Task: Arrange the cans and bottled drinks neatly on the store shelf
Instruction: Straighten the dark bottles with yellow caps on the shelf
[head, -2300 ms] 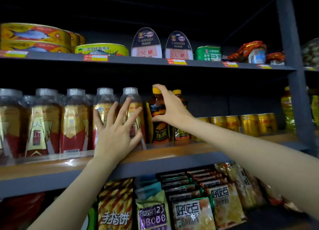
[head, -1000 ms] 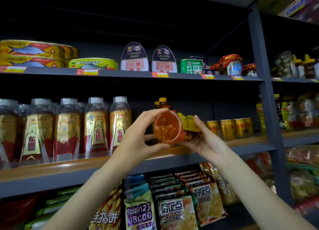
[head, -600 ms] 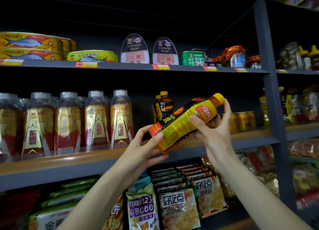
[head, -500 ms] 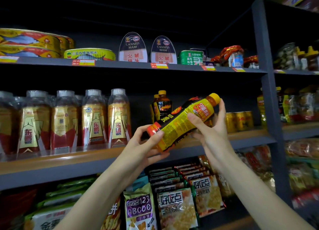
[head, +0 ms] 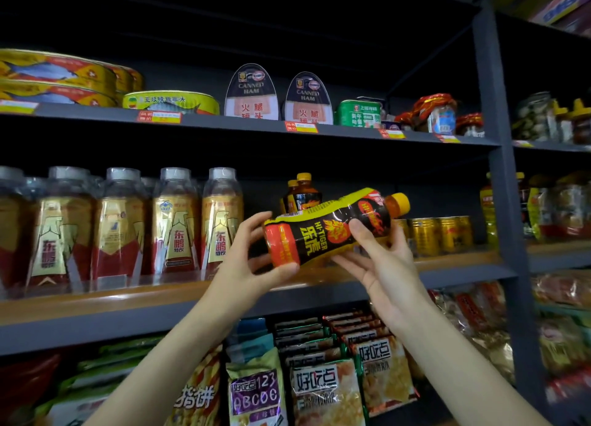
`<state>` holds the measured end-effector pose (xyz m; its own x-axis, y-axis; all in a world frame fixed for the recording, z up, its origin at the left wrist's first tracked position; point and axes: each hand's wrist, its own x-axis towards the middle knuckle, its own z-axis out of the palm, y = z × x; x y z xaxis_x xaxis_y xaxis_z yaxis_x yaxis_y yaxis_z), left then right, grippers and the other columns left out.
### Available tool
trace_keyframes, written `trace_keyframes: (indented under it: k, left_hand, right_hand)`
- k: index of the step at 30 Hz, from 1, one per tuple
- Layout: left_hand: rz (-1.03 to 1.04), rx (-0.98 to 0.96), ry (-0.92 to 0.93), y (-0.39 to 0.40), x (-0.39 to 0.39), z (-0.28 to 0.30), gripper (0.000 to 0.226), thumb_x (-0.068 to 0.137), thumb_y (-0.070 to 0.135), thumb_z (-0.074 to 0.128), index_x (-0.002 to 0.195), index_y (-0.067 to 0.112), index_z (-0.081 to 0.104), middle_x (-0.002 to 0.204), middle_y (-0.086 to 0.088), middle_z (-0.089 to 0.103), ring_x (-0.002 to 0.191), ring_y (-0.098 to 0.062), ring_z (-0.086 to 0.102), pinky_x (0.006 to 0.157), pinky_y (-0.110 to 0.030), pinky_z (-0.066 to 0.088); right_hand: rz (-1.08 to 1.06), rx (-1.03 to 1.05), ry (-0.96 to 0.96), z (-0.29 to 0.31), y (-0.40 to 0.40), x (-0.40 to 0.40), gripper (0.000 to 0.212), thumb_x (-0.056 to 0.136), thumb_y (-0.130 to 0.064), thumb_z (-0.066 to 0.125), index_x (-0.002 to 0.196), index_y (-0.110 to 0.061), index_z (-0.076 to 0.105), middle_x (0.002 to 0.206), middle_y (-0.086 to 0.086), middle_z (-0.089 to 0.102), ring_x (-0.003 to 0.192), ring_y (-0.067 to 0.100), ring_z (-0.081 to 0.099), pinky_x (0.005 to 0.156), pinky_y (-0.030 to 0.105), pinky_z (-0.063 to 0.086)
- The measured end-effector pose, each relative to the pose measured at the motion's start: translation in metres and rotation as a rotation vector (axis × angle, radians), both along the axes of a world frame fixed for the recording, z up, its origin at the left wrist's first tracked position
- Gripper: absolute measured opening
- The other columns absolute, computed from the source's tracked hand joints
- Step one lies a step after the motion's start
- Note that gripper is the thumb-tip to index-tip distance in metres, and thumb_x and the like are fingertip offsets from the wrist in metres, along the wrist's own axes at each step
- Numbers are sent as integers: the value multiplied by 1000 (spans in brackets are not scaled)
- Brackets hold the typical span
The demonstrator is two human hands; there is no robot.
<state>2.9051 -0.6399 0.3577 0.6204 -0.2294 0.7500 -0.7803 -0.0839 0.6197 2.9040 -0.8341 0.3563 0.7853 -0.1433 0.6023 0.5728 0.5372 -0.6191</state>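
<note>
2 hands, left hand (head: 252,262) and right hand (head: 380,266), grip the tilted bottle (head: 329,227) by fingertips; it may slip onto the shelf (head: 153,297), toppling neighbours

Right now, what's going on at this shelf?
A person is holding a Hi-Tiger bottle on its side in front of the middle shelf. The left hand grips its base end and the right hand holds it nearer the yellow-capped neck. It is not on the shelf yet. Two matching bottles stand upright behind it, with taller gold-labelled bottles to the left and gold cans to the right.
</note>
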Motion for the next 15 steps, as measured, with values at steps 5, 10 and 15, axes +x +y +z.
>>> trace_keyframes:
  k: [5, 10, 15]
  left_hand:
    - [-98, -298, 149, -10, -3, 3, 68, 57, 32, 76, 121, 26, 52, 118, 2, 63, 101, -12, 66, 85, -30, 54]
    - [122, -83, -276, -22, -11, 17, 73, 59, 34, 75, 126, 37, 45, 123, 18, 50, 112, 1, 53, 82, -16, 51]
    - [87, 72, -360, -18, -8, 9, 74, 60, 34, 76, 125, 41, 41, 125, 18, 48, 119, 3, 47, 91, -14, 46]
  right_hand:
    - [46, 25, -22, 4, -3, -5, 71, 69, -15, 70, 135, -25, 43, 120, 8, 65, 97, 21, 70, 72, 33, 59]
    - [299, 166, 238, 3, -9, -2, 49, 76, -14, 68, 122, -6, 53, 114, 26, 63, 99, 37, 67, 67, 41, 61]
    - [310, 197, 280, 1, -17, -1, 52, 69, -17, 71, 116, -8, 52, 112, 27, 62, 101, 39, 63, 72, 50, 58]
